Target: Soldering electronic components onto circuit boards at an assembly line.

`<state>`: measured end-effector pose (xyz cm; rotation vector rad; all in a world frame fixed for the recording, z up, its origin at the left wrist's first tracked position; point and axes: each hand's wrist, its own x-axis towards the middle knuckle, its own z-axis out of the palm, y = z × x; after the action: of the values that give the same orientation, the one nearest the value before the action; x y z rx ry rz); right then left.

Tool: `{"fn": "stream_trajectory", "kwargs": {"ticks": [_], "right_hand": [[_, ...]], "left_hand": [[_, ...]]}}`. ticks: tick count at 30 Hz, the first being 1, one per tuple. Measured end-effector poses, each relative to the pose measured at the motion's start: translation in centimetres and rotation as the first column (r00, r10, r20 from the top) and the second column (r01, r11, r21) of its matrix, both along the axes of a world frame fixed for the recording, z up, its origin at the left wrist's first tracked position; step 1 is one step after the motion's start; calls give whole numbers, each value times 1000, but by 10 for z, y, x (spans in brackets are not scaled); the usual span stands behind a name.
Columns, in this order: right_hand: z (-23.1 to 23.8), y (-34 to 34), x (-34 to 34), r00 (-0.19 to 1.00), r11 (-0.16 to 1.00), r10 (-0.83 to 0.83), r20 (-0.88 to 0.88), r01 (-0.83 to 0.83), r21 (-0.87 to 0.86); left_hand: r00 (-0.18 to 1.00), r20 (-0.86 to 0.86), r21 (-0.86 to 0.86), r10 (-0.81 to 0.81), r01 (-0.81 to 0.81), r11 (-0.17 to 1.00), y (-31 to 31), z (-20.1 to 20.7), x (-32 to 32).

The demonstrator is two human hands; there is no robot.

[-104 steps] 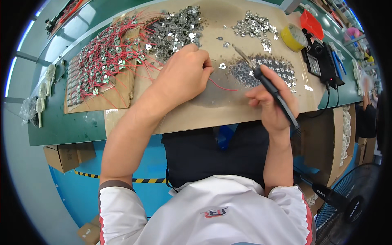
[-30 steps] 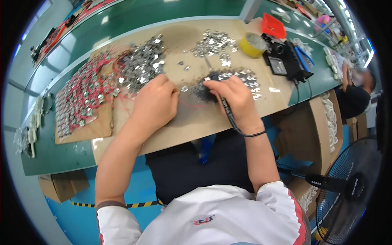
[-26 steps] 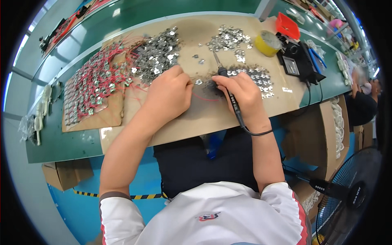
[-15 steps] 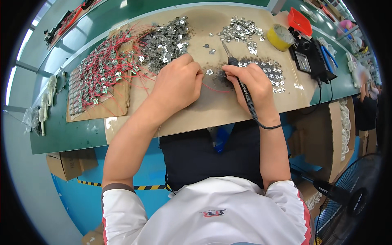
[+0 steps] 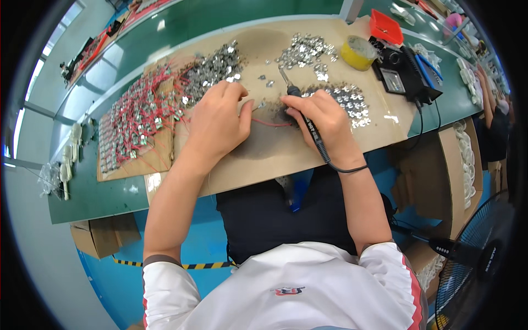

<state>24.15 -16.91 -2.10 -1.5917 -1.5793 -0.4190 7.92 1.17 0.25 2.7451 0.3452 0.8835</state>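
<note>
Left hand now loosened, fingers spread, pinning red wire on scorched cardboard mat. Right hand clenched around soldering iron, tip raised, seemingly off the joint.

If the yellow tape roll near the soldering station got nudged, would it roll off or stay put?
The yellow tape roll lies flat on the cardboard sheet, hole upward, so it would probably slide rather than roll. It looks light for its size, so a nudge would likely shift it easily. The soldering station close beside it might stop it.
</note>
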Motion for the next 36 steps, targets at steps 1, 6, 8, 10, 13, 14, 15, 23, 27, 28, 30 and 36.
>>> {"fn": "stream_trajectory", "kwargs": {"ticks": [1, 6, 8, 10, 13, 14, 15, 23, 27, 28, 30, 36], "right_hand": [[2, -1, -5, 999, 999, -28, -34, 29, 38], [-10, -28, -12, 855, 982, -94, -510, 165, 94], [-8, -38, -19, 592, 983, 19, -806, 136, 123], [-10, -45, -16, 581, 979, 68, -811, 120, 168], [-8, -51, -20, 656, 994, 29, -755, 62, 91], [-9, -50, -19, 649, 994, 19, -761, 66, 81], [-11, -48, -16, 768, 994, -10, -640, 75, 75], [-5, -44, -15, 922, 996, -55, -383, 76, 39], [-4, -43, -16, 938, 997, -54, -341, 70, 35], [-5, -43, -16, 939, 997, -52, -341, 67, 34], [-6, -45, -17, 923, 997, -63, -380, 75, 18], [-3, -45, -16, 937, 997, -68, -344, 74, 7]], "left_hand": [[997, 78, -77, 18, -12, 997, 1, 2, 0], [969, 243, -343, -49, 133, 930, -5, 32, 15], [971, 227, -372, -73, 155, 915, -9, 32, 24], [969, 200, -375, -148, 215, 902, -10, 24, 34], [986, 81, -385, -148, 168, 907, -9, 6, 28], [988, 47, -337, -150, 157, 928, -9, 0, 26], [988, 31, -310, -150, 152, 939, -10, -3, 23], [985, 21, -228, -169, 169, 959, -16, -13, 25], [987, 24, -177, -156, 158, 971, -17, -17, 24], [988, 24, -178, -154, 155, 972, -17, -17, 24], [988, 18, -178, -151, 152, 972, -17, -19, 25], [988, 15, -162, -157, 157, 974, -17, -19, 25]]}}
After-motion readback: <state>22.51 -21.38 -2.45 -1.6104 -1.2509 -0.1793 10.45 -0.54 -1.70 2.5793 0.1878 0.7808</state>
